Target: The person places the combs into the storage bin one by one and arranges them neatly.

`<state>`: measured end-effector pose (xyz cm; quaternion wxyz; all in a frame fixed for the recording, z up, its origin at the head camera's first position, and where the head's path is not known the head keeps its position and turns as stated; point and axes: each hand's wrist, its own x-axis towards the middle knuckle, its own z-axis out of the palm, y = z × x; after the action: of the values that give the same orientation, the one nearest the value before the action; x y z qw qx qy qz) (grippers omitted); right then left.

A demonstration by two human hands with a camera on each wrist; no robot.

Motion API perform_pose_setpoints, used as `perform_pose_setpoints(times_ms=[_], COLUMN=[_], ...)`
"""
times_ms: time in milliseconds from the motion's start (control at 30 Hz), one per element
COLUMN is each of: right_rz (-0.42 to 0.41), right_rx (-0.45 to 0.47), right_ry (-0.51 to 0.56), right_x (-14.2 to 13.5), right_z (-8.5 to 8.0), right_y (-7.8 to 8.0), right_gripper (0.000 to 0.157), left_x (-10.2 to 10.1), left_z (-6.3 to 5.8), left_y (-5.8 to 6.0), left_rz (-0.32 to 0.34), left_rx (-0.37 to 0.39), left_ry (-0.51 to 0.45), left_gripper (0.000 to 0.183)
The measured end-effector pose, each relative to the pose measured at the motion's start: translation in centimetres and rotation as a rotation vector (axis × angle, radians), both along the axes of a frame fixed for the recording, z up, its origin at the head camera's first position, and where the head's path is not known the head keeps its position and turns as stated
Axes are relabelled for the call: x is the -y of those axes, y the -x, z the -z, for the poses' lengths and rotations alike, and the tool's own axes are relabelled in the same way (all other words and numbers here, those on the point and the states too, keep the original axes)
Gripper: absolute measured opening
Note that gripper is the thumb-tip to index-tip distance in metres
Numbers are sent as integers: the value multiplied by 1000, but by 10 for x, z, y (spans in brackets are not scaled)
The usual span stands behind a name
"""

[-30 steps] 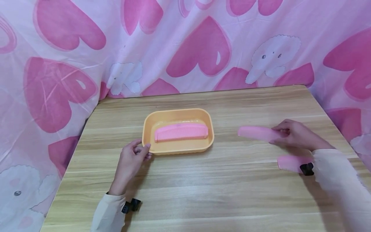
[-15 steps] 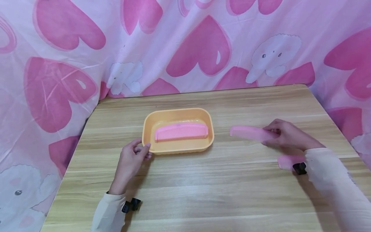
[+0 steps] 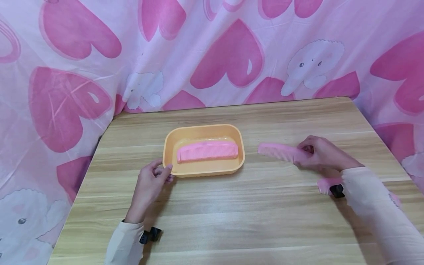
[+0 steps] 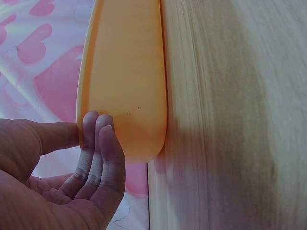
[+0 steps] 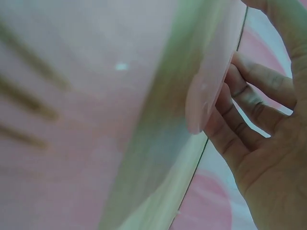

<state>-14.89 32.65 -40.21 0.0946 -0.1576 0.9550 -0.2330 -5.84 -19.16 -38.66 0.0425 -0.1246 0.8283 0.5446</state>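
Observation:
An orange plastic box [image 3: 198, 172] stands left of the table's middle, with a pink comb [image 3: 208, 150] lying inside. My left hand [image 3: 149, 184] holds its near left corner, thumb over the rim and fingers against the outer wall; the left wrist view shows the same pinch on the box [image 4: 127, 72]. To the right of the box, my right hand [image 3: 322, 154] grips one end of a second pink comb [image 3: 279, 151], teeth toward me and free end pointing at the box. The held comb [image 5: 204, 103] also appears at the fingertips in the right wrist view.
Another pink comb [image 3: 324, 186] lies on the wooden table [image 3: 232, 221], partly hidden beneath my right forearm. A pink heart-patterned cloth [image 3: 225, 55] hangs behind the table and along its sides. Both sleeves carry a small black camera mount [image 3: 337, 191].
My right hand has carried its comb leftward, closer to the box, and its forearm has shifted left too. The left hand, the box and the comb inside have stayed put.

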Motion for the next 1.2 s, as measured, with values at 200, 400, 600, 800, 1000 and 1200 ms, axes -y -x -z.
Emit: perform_pose_setpoints(times_ms=[200,400,600,800,1000,1200], right_rz=[-6,-42,-87,-113,-174,-221], right_rx=[-82,-132,-194,-171,-208,-204], right_ry=[35,74,66,53,38,42], right_x=[2,7,22,46,77,106], right_z=[-13,-34,-53,-69,-76,-81], right_y=[5,15,26,34,44,51], right_gripper=[52,45,42,39,40,42], left_x=[-1,-1,-1,-1,-1,0], left_z=[-2,-3,-4,-3,-1,-1], left_y=[0,0,-1,-1,-1,0], left_rz=[-5,-12,-11,-5,-4,-3], left_rx=[6,18,20,11,0,2], left_ry=[-1,-7,-5,-1,-4,0], left_gripper=[51,49,48,48,47,50])
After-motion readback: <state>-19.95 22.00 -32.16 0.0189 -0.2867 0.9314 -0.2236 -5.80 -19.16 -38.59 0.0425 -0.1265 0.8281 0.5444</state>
